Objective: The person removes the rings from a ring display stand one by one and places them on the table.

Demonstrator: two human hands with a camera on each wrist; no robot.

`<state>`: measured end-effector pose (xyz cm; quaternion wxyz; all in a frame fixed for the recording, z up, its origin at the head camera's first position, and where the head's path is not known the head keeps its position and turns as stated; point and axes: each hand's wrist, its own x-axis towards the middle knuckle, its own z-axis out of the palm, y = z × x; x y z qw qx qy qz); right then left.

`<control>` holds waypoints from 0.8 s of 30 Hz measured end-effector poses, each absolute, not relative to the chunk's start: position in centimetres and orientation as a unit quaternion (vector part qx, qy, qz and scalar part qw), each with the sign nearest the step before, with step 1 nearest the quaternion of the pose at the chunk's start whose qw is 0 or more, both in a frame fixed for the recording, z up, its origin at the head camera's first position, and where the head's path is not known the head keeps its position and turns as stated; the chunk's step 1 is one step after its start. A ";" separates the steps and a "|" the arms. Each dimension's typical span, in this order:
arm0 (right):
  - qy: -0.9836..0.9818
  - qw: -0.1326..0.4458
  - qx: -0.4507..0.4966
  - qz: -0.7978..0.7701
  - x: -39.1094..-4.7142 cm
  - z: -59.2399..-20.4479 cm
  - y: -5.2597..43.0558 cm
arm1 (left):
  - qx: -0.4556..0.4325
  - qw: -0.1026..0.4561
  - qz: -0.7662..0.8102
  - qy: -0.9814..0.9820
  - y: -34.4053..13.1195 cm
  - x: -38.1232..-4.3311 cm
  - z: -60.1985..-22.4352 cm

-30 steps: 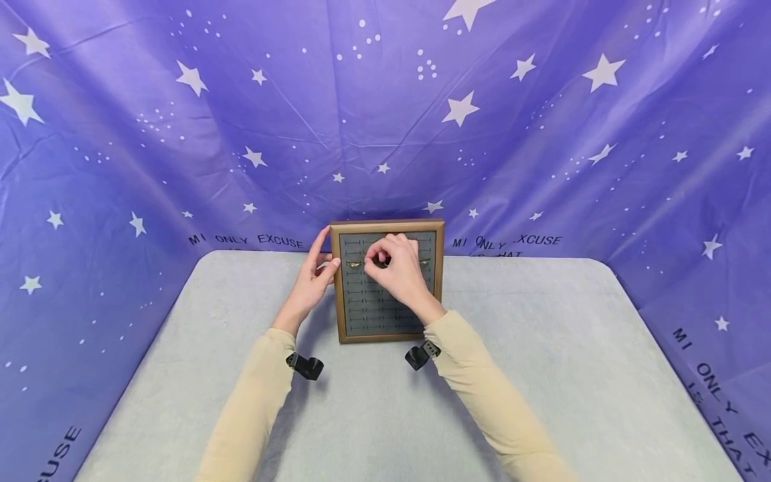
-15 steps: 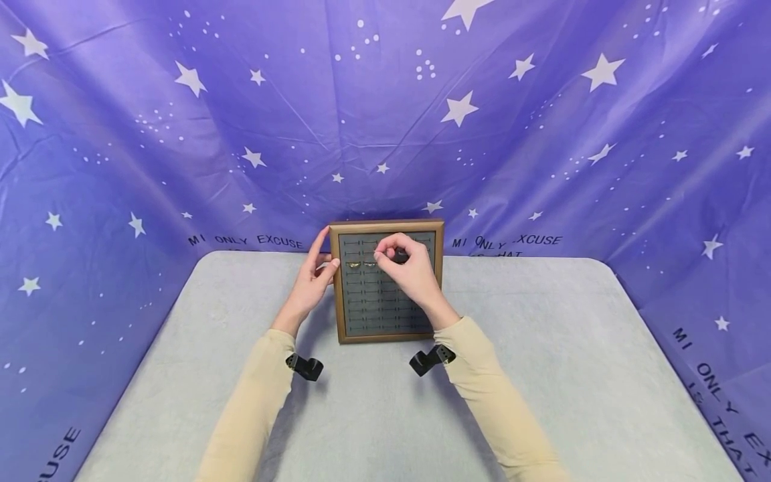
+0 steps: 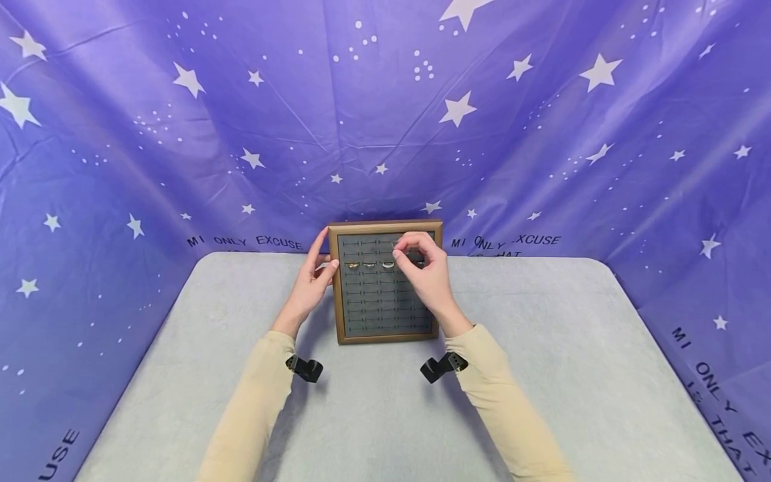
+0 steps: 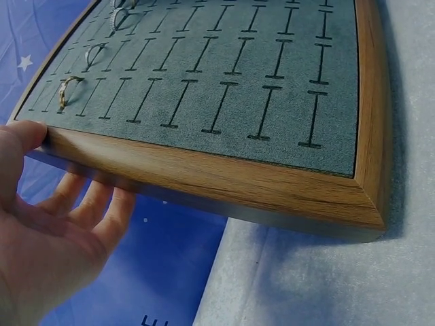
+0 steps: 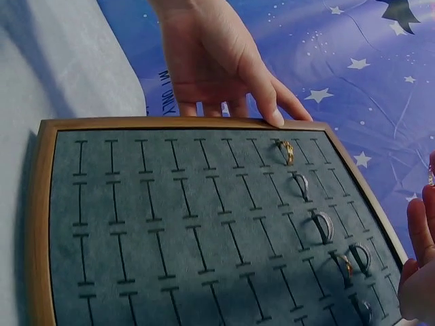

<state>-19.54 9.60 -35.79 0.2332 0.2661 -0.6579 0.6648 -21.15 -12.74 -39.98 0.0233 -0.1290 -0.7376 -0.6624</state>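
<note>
A: Position of the ring tray (image 3: 340, 301)?
B: Tilted up on the tabletop (image 3: 542, 348), 6 o'clock of centre in the head view, slotted face toward the person.
A: Left hand (image 3: 309, 284)?
B: Gripping the wooden frame at its 9 to 10 o'clock edge, thumb on the front, other fingers along the side.
A: Right hand (image 3: 432, 277)?
B: Narrow, at the tray's 2 o'clock, thumb and index pinching a small shiny piece (image 5: 431, 178); probably a ring, too small to be certain.
A: Slots?
B: Gold ring (image 3: 353, 266) at 10 o'clock, then 2 silver rings (image 3: 388, 266) toward 12. Star-printed cloth (image 3: 385, 120) hangs beyond, 12 o'clock.
</note>
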 end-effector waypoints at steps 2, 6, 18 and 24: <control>-0.659 0.232 0.262 0.666 -19.5 -36.0 9.9 | -0.130 0.024 -0.664 -0.736 -12.8 -21.2 -40.0; -0.659 0.230 0.253 0.670 -19.4 -36.3 10.4 | -0.134 0.030 -0.666 -0.733 -12.8 -21.2 -40.2; -0.678 0.235 0.224 0.659 -18.9 -38.0 12.5 | -0.141 0.045 -0.662 -0.735 -12.7 -21.2 -40.3; -0.696 0.243 0.197 0.647 -18.7 -39.2 13.9 | -0.144 0.046 -0.662 -0.734 -12.7 -21.1 -40.4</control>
